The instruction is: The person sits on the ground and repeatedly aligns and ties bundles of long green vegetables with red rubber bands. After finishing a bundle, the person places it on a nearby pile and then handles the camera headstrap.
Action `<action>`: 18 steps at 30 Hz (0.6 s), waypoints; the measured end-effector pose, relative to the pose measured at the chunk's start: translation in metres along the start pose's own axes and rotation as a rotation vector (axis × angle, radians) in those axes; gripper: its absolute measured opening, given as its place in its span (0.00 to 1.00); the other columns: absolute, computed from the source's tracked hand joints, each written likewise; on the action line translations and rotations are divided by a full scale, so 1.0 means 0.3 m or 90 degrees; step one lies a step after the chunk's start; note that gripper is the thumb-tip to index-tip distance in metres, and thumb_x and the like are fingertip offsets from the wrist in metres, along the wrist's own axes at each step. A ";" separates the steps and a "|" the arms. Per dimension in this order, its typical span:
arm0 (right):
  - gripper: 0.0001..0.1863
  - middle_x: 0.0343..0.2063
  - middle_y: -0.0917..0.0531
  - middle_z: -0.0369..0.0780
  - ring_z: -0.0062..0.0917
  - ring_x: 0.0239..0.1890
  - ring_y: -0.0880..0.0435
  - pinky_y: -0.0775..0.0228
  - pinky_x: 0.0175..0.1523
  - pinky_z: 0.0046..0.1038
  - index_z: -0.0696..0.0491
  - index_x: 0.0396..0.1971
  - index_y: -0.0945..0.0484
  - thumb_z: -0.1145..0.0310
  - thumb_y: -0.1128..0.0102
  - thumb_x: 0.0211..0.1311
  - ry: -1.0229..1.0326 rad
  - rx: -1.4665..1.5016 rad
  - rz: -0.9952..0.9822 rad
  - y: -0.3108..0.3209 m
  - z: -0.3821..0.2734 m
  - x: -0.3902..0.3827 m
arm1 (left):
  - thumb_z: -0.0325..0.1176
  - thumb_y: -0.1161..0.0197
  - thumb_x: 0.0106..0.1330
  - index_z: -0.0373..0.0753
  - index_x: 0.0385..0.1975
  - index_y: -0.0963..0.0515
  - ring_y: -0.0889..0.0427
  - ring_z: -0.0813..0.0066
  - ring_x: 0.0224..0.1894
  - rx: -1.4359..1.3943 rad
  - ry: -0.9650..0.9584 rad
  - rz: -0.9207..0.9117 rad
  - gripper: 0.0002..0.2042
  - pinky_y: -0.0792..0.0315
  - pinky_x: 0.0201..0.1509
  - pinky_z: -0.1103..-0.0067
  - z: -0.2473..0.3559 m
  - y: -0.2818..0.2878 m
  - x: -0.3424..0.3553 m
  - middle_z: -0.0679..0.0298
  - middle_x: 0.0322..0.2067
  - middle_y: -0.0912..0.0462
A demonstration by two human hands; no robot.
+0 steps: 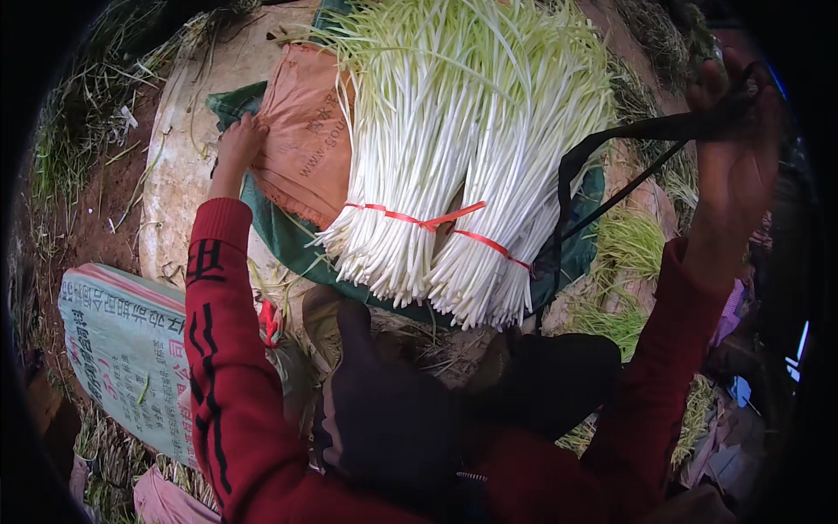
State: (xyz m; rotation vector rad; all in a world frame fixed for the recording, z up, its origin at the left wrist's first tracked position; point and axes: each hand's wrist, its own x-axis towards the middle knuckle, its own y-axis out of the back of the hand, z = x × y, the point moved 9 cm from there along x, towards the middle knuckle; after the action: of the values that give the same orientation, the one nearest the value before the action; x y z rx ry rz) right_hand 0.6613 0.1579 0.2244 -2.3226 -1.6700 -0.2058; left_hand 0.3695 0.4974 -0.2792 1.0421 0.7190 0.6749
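Two bunches of long white stalks with pale yellow-green leaves, like blanched garlic chives (397, 148), lie side by side in front of me. Each is tied near its cut ends with red ribbon (493, 243). Under them are an orange-brown woven sack (301, 131) and a dark green sheet (292, 240). To their left, my left hand (242, 142) is closed on the sack's edge beside the green sheet. On the far right, my right hand (735, 162) is raised, somewhat blurred, closed on a wide black strap (642, 134). The strap stretches down to the right side of the bunches.
A pale green printed sack (131, 349) lies at my left, with a red tie (271, 323) next to it. Loose greens (633, 244) lie along the right, and grassy trimmings (74, 144) cover the soil at far left. My knees are close below the bunches.
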 end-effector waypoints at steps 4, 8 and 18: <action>0.14 0.43 0.23 0.42 0.22 0.35 0.33 0.41 0.40 0.26 0.53 0.50 0.27 0.61 0.50 0.71 0.025 0.077 0.055 0.041 -0.067 -0.088 | 0.52 0.35 0.60 0.24 0.54 0.30 0.18 0.60 0.45 -0.150 -0.004 -0.096 0.34 0.26 0.47 0.68 -0.189 -0.056 0.038 0.47 0.46 0.19; 0.13 0.30 0.23 0.33 0.13 0.21 0.33 0.41 0.25 0.16 0.50 0.46 0.24 0.59 0.44 0.69 0.210 -0.005 0.278 0.103 -0.158 -0.225 | 0.46 0.31 0.59 0.31 0.44 0.23 0.23 0.80 0.32 -0.323 0.076 -0.334 0.24 0.29 0.35 0.80 -0.054 -0.038 -0.025 0.63 0.35 0.19; 0.13 0.27 0.25 0.32 0.12 0.18 0.37 0.47 0.22 0.16 0.50 0.45 0.23 0.58 0.44 0.68 0.381 -0.010 0.312 0.242 -0.373 -0.408 | 0.27 0.38 0.54 0.28 0.51 0.28 0.19 0.78 0.26 -0.493 -0.089 -0.250 0.22 0.25 0.30 0.82 0.565 0.462 -0.345 0.60 0.32 0.18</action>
State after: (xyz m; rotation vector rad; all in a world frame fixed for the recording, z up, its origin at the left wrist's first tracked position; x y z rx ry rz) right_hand 0.6949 -0.0083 0.2880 -2.2794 -0.7989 -0.7198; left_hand 0.4213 0.3781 -0.0750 0.2196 0.4534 0.4645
